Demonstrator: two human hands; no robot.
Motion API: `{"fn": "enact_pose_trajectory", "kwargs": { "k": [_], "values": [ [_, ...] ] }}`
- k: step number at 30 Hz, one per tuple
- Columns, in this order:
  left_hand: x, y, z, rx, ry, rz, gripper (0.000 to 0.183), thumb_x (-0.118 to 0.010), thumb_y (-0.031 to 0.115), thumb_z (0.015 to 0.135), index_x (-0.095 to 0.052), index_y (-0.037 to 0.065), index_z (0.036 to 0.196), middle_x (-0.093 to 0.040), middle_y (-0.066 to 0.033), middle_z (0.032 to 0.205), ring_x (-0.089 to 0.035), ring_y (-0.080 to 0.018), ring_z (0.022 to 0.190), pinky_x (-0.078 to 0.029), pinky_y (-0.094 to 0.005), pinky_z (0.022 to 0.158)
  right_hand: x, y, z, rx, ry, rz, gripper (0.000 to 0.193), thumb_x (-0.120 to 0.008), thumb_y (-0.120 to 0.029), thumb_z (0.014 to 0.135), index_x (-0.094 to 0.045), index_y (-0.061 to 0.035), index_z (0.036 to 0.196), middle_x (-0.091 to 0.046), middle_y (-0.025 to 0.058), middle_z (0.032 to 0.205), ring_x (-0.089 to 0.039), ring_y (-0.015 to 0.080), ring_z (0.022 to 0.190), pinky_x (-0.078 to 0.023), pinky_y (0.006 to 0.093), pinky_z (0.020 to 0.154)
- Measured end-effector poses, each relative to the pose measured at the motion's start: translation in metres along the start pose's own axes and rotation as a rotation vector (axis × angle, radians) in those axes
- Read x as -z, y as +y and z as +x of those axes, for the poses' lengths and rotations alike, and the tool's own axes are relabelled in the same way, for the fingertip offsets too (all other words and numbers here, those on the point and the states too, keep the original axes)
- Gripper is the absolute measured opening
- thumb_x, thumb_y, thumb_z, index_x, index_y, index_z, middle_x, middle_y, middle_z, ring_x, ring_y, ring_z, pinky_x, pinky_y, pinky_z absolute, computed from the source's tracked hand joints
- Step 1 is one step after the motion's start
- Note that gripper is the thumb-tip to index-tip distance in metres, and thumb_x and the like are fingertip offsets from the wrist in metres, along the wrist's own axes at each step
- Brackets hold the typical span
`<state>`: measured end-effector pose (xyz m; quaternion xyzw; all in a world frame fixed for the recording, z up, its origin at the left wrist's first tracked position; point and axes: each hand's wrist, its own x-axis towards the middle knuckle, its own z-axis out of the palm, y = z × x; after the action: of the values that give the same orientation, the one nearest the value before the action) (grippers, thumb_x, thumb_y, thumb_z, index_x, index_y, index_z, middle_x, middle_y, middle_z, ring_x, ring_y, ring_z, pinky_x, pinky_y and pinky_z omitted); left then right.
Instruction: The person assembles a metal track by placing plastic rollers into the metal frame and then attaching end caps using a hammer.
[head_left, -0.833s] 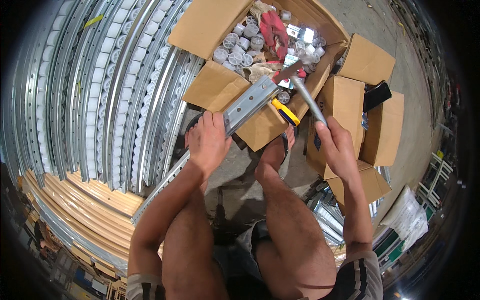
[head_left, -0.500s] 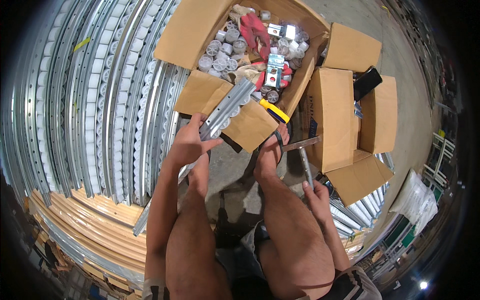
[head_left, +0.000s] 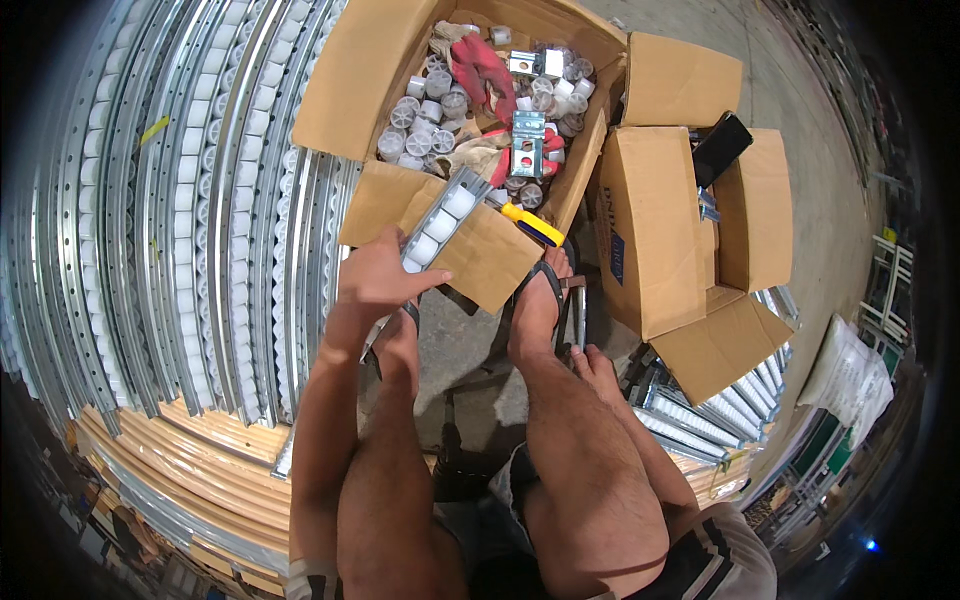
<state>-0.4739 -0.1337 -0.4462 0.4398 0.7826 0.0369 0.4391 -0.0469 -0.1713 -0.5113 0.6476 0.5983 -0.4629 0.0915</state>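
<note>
A metal roller track [head_left: 437,228] lies slanting over a cardboard flap, its white rollers facing up. My left hand [head_left: 383,275] is closed around the near end of this track, with the thumb stretched out to the right. Down by my right foot, my right hand [head_left: 600,378] grips the metal handle of a hammer [head_left: 581,318]. The hammer's head is close to the sandal strap, seen nearly end-on. Just beyond the foot, a yellow-handled tool [head_left: 533,224] rests at the edge of the open box, its tip hidden.
The large cardboard box [head_left: 590,180] holds loose white rollers [head_left: 420,135], red-and-white gloves [head_left: 482,75] and metal brackets [head_left: 527,145]. To its right stands a smaller box [head_left: 655,230] with a black phone [head_left: 722,150] on it. Long roller tracks [head_left: 210,200] fill the left side.
The track in my left hand has turned over, from its perforated metal side to its rollers facing up. My right hand has brought the hammer left, closer to the foot.
</note>
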Motion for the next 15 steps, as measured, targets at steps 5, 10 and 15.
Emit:
{"fn": "enact_pose_trajectory", "kwargs": {
  "k": [5,10,15],
  "values": [
    [-0.024,0.012,0.003,-0.160,0.373,0.115,0.074,-0.082,0.053,0.072,-0.056,-0.002,0.115,-0.066,-0.0218,0.103,-0.065,-0.0416,0.095,-0.052,-0.0464,0.080,0.055,-0.120,0.016,0.249,0.132,-0.158,0.035,-0.063,-0.024,0.095,-0.056,0.0019,0.073,-0.059,0.0243,0.073,-0.060,0.0407,0.066,-0.047,0.0432,0.061],
    [-0.031,0.038,0.030,-0.318,0.480,0.094,0.068,-0.080,0.049,0.075,-0.054,-0.001,0.113,-0.062,-0.0209,0.105,-0.064,-0.0411,0.095,-0.051,-0.0486,0.077,0.090,-0.248,0.116,0.636,0.372,0.124,0.030,-0.062,-0.025,0.096,-0.064,0.0042,0.098,-0.065,0.0210,0.087,-0.065,0.0367,0.084,-0.050,0.0433,0.075],
    [-0.029,0.041,0.051,-0.285,0.420,0.110,0.061,-0.080,0.042,0.076,-0.055,-0.001,0.112,-0.063,-0.0210,0.103,-0.063,-0.0426,0.093,-0.051,-0.0493,0.077,0.083,-0.316,0.207,0.349,0.335,-0.437,0.051,-0.061,-0.043,0.094,-0.065,0.0024,0.116,-0.061,0.0277,0.125,-0.064,0.0427,0.109,-0.051,0.0487,0.093]
  ]
}}
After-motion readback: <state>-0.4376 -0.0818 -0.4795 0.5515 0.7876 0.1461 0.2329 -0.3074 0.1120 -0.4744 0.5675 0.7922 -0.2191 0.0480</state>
